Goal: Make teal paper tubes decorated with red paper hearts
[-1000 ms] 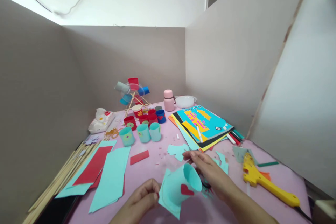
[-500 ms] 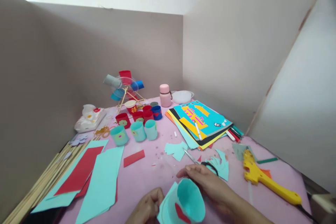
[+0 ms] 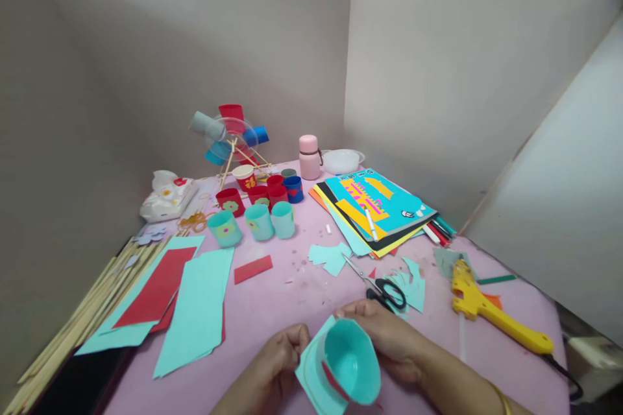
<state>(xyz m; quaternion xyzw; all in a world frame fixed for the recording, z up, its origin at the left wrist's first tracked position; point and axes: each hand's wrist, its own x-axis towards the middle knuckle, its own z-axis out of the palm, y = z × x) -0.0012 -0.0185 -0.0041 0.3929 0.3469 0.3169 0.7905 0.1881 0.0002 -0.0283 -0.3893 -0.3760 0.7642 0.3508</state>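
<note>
Close in front of me is a light-teal paper cup (image 3: 355, 356), tilted so that its mouth faces up and right. A red cut-out (image 3: 335, 381) shows on its side. A square teal sheet (image 3: 311, 363) lies against its base. My left hand (image 3: 285, 353) is closed on the sheet's left edge. From the right, my right hand (image 3: 379, 334) curls round the far side of the cup and sheet; part of its fingers is hidden behind them. Black-handled scissors (image 3: 382, 288) lie beyond my right hand, next to teal scraps (image 3: 413, 285).
Several decorated paper cups (image 3: 259, 224) stand at mid-table, a model wheel (image 3: 231, 136) behind them. Paper strips (image 3: 195, 311) and sticks (image 3: 73, 324) lie left. A yellow glue gun (image 3: 496, 318) is at right, a stack of coloured sheets (image 3: 374, 214) farther back.
The view has tipped downward. My right fingers have come in from beside the cup onto its far edge and the sheet. The scissors' handles now show more fully.
</note>
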